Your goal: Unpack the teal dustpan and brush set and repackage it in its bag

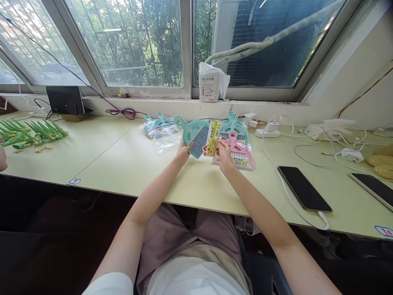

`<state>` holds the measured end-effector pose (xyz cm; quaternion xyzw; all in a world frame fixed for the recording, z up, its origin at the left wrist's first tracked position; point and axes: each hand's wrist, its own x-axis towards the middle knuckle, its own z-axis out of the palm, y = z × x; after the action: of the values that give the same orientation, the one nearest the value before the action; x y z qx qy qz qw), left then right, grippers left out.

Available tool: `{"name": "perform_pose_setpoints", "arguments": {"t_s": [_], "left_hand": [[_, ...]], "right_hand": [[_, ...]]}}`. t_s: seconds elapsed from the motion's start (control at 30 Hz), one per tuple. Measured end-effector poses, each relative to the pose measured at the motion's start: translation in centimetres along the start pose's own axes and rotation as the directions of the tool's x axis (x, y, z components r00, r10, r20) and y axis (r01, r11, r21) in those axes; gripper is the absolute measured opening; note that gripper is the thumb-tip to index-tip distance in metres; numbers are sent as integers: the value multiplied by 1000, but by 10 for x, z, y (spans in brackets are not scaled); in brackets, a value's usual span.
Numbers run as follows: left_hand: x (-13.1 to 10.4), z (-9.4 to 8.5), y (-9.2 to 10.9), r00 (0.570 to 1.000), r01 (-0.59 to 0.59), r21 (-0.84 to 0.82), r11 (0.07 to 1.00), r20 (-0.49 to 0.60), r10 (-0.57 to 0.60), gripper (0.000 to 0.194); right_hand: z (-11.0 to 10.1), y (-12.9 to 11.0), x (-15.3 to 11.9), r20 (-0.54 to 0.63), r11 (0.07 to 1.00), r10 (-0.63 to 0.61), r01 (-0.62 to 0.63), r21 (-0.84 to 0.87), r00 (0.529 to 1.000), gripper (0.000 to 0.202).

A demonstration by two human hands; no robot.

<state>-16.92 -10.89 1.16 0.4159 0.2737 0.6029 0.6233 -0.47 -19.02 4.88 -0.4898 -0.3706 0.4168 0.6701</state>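
A packing workroom: long worktable (123, 172) under windows (129, 41), packaged brush sets (236, 141), charging cables (307, 135).

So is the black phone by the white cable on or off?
Its screen is dark. The phone lies flat on the table, glass showing plain black, white cable plugged in. Truly off or just asleep, I cannot tell.

Black phone (303, 189) right; green sticks (30, 132) left; white bag (211, 82) on sill.

Red "1" readable on small blue-edged sticker (74, 181) at table's front edge, lower left of frame. Similar sticker (384, 231) at lower right edge, red digits, apparently "10". Print on white packet's label (208, 87) and yellow card (211, 137): too small to read.
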Motion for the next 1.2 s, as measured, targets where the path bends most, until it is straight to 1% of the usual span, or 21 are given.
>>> {"name": "perform_pose_setpoints", "arguments": {"t_s": [0.07, 0.13, 0.27, 0.33, 0.37, 0.43, 0.53, 0.6, 0.63, 0.73, 0.83, 0.9, 1.07, 1.2], "left_hand": [[-1, 1, 1, 1000, 1, 6, 1000, -3, -1, 75], [-2, 1, 1, 1000, 2, 12, 1000, -1, -2, 73], [-3, 4, 1, 1000, 9, 3, 1000, -3, -9, 73], [-4, 6, 2, 1000, 21, 1, 1000, -7, -21, 75], [-4, 7, 2, 1000, 25, 2, 1000, -6, -25, 76], [-5, 8, 3, 1000, 23, 6, 1000, 3, -23, 77], [-7, 9, 5, 1000, 11, 9, 1000, 22, -11, 76], [-8, 9, 5, 999, 13, 8, 1000, 30, -13, 74], [-8, 9, 5, 999, 16, 5, 1000, 36, -16, 73], [-8, 9, 4, 998, 29, -10, 1000, 63, -28, 72], [-9, 9, 3, 995, 50, -5, 999, 89, -50, 75], [-9, 9, 3, 994, 54, 4, 999, 100, -55, 75], [-10, 10, 5, 992, 40, 0, 999, 118, -40, 75], [-8, 10, 4, 993, 47, -25, 999, 108, -44, 73]], "right_hand": [[-2, 1, 2, -48, 1000, -12, 11, -23, 999, 37], [-4, 2, 4, -54, 999, -11, 9, -37, 998, 39], [-4, 0, 4, 15, 999, 40, -40, -1, 999, 35], [-3, 0, 3, 65, 998, 55, -53, -31, 996, 34], [-2, 1, 2, 98, 996, 52, -45, -72, 994, 34], [-2, 2, 1, 158, 979, 12, 20, -201, 987, 34], [-6, 2, 3, 192, 893, -98, 171, -416, 977, 32], [-9, 2, 7, 194, 846, -138, 217, -487, 971, 32], [-11, 2, 9, 192, 844, -140, 219, -490, 971, 31], [-13, 4, 14, 188, 893, -99, 171, -417, 977, 28], [-11, 7, 16, 192, 957, 0, 55, -284, 981, 29], [-10, 8, 16, 197, 980, 56, -16, -199, 979, 29], [-8, 3, 15, 192, 989, 93, -68, -134, 977, 24], [-11, -5, 17, 214, 987, 162, -162, -20, 963, 18]]}}
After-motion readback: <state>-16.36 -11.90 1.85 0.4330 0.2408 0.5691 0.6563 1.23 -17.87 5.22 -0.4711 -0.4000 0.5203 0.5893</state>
